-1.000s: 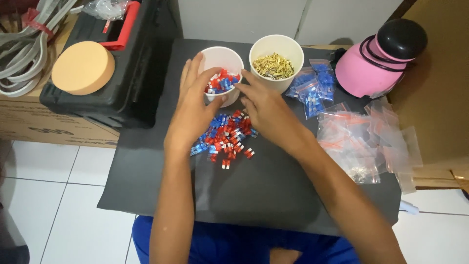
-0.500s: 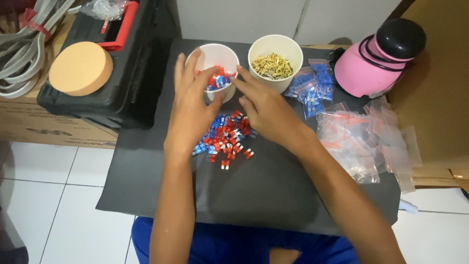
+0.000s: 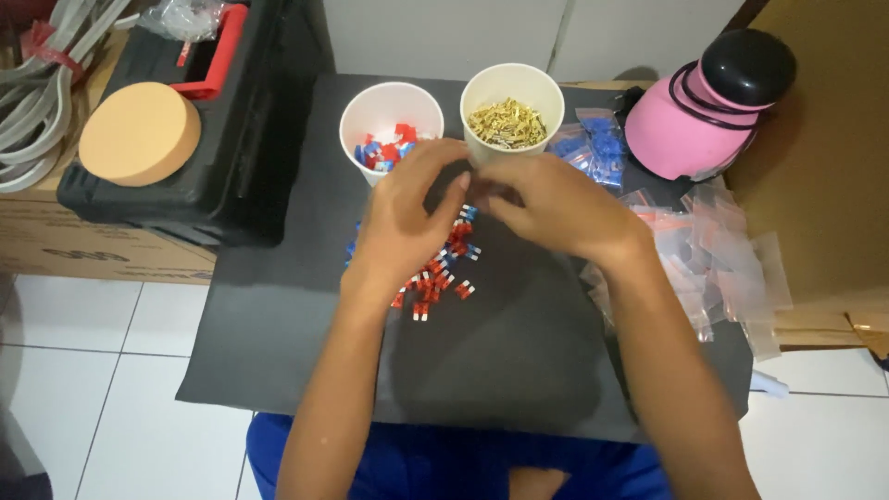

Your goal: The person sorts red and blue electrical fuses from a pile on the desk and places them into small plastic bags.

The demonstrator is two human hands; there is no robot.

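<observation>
My left hand [image 3: 403,218] and my right hand [image 3: 546,199] meet fingertip to fingertip above a pile of small red and blue connectors [image 3: 440,268] on a black mat [image 3: 500,352]. The fingers of both hands are pinched together, and anything between them is hidden. Just behind the hands stand two white paper cups. The left cup [image 3: 389,120] holds red and blue connectors. The right cup [image 3: 512,97] holds small brass metal pieces.
A pink and black bottle [image 3: 708,106] lies at the back right, with small plastic bags [image 3: 713,259] and blue parts [image 3: 593,148] near it. A black toolbox [image 3: 222,139] with a round tan sponge [image 3: 139,132] sits at the left, beside grey cables [image 3: 37,83].
My left hand has come back from over the left cup toward the right hand. Both hands now meet in front of the brass-filled cup.
</observation>
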